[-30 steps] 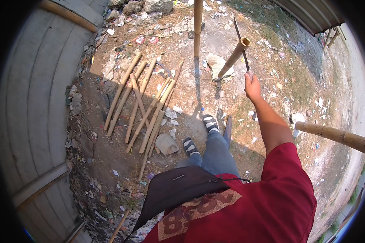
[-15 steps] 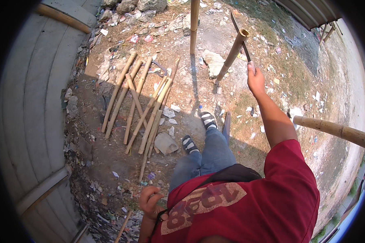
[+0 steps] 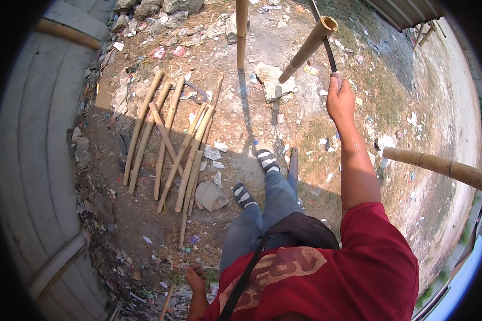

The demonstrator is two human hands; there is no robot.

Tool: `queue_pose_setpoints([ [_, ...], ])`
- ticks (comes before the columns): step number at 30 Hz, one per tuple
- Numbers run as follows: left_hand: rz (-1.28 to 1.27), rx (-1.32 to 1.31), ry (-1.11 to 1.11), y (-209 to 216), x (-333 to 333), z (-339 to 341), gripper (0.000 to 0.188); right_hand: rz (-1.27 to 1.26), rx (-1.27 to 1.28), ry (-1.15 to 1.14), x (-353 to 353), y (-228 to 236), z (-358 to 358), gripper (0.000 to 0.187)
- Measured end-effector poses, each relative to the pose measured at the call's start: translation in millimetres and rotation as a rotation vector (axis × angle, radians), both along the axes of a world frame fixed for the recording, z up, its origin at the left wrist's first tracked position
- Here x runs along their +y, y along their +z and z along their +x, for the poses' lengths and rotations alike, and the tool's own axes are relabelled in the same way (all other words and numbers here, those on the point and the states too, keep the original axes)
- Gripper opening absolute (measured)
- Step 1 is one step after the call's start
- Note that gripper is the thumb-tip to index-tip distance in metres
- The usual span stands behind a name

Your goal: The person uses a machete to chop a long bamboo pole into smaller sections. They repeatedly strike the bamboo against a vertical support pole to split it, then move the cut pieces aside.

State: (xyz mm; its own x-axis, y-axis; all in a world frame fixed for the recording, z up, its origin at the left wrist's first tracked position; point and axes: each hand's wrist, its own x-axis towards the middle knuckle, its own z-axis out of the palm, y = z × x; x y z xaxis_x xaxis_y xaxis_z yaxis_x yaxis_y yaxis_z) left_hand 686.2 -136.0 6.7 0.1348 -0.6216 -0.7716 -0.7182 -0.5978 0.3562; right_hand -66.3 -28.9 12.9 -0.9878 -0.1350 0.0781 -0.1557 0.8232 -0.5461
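Note:
My right hand (image 3: 341,101) is closed round the pale handle of a machete, its long dark blade (image 3: 330,56) pointing away from me. The blade passes behind the upper part of a bamboo pole (image 3: 307,49), whose hollow cut end faces up toward me. This pole leans, and its lower end appears off the ground; whether the blade is lodged in it, I cannot tell. Low in the view, my left hand (image 3: 196,279) hangs beside my body, fingers loosely apart and nothing visible in it. Several cut bamboo lengths (image 3: 168,136) lie on the ground to the left.
An upright bamboo post (image 3: 241,37) stands at the far middle. Another bamboo pole (image 3: 436,165) juts in from the right. A grey wall (image 3: 32,134) runs along the left. Stones, a flat rock (image 3: 211,196) and scattered litter cover the dirt around my feet.
The machete and the leaning bamboo pole have shifted slightly away from me, and the pole's lower end has risen. My left hand has dropped lower, away from the strap at my side.

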Motion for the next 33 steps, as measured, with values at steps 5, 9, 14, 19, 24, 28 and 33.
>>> queue_pose_setpoints([
  [5,0.208,-0.075,0.154,17.2,8.5,17.2,0.088,0.19,-0.269,-0.008,-9.1,-109.0,4.0,0.055],
  [9,0.206,-0.083,0.209,24.7,22.4,33.5,0.091,0.18,-0.228,-0.032,7.6,-98.8,13.1,0.056],
  [14,0.284,-0.165,0.24,22.1,30.4,50.1,0.093,0.115,-0.118,-0.07,32.3,-37.6,22.2,0.055],
  [19,0.31,-0.198,0.197,23.5,30.5,43.7,0.093,-0.136,0.043,-0.021,32.5,38.6,18.7,0.047],
  [24,0.329,-0.155,0.111,29.7,29.4,30.8,0.091,-0.195,0.182,-0.048,0.8,-7.1,11.0,0.041],
  [28,0.354,-0.213,0.158,25.5,25.5,21.0,0.092,0.007,-0.076,-0.124,-20.8,-106.0,-6.6,0.048],
  [33,0.348,-0.243,0.183,37.2,30.6,28.0,0.094,-0.052,-0.03,-0.045,-18.6,-84.5,-43.7,0.053],
])
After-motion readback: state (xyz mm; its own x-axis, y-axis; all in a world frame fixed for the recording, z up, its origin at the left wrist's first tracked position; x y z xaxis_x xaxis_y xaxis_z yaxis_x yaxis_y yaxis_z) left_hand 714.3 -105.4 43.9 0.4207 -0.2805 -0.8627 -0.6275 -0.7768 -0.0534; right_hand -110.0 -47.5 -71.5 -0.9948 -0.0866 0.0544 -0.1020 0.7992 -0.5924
